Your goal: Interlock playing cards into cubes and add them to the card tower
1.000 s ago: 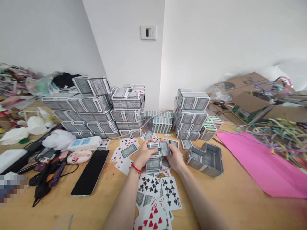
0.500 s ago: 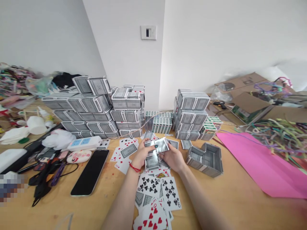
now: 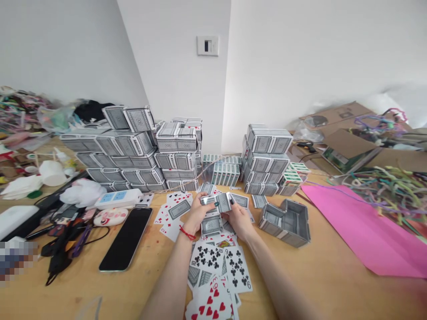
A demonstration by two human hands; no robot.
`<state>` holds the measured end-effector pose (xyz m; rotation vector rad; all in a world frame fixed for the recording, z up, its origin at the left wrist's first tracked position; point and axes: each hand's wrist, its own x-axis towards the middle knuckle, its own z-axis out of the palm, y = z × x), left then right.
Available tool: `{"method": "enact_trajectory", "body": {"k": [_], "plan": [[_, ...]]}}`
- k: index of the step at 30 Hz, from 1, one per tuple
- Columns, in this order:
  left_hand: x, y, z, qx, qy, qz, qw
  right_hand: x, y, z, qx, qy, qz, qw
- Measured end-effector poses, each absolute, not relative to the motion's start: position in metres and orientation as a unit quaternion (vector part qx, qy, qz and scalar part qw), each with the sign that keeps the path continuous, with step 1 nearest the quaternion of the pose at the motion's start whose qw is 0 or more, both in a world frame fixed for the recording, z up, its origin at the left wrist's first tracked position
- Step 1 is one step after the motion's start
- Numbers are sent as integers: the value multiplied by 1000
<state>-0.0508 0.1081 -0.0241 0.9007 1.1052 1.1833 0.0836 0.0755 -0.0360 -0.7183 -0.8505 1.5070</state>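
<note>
Between my two hands is a small structure of folded playing cards [image 3: 211,224], grey patterned backs outward. My left hand [image 3: 197,214], a red string at its wrist, is closed on its left side with the thumb across the top. My right hand [image 3: 239,218] grips the folded card [image 3: 224,202] at its upper right, thumb on the edge. Below the hands, loose playing cards lie face up and face down, among them a ten of clubs [image 3: 207,257], a nine of clubs [image 3: 237,269] and a six of hearts [image 3: 213,302].
Stacks of card-built blocks stand at the back left [image 3: 130,146] and back right [image 3: 267,155], with card packs [image 3: 226,173] between them. An open card box [image 3: 288,224] sits right of my hands, beside pink paper [image 3: 360,231]. A phone [image 3: 126,240] and power strip [image 3: 118,198] lie left.
The card piece at the upper right of the structure has turned and looks shorter and folded. My right thumb has moved onto its edge. My left hand holds its place.
</note>
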Motion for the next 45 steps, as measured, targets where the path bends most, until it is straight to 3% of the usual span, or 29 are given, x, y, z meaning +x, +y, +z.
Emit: {"method": "enact_trajectory", "body": {"k": [5, 11, 13, 20, 31, 39, 42, 45], "plan": [[-49, 107, -26, 400, 473, 511, 596, 83, 80, -46, -408, -429, 542, 596], [-44, 107, -27, 419, 478, 506, 582, 78, 75, -46, -580, -484, 282, 592], [-42, 107, -25, 422, 477, 505, 582, 77, 74, -44, -603, -479, 243, 589], [-43, 105, -23, 429, 454, 480, 616, 90, 81, -39, -534, -494, 342, 595], [-33, 102, -22, 469, 451, 467, 598, 86, 73, -40, -659, -474, 144, 566], [-36, 102, -19, 429, 468, 491, 596, 98, 88, -42, -561, -436, 375, 595], [-36, 103, -19, 422, 472, 500, 590, 97, 87, -41, -545, -467, 379, 584], [-35, 102, -18, 430, 472, 493, 591, 92, 83, -41, -577, -495, 297, 578]]}}
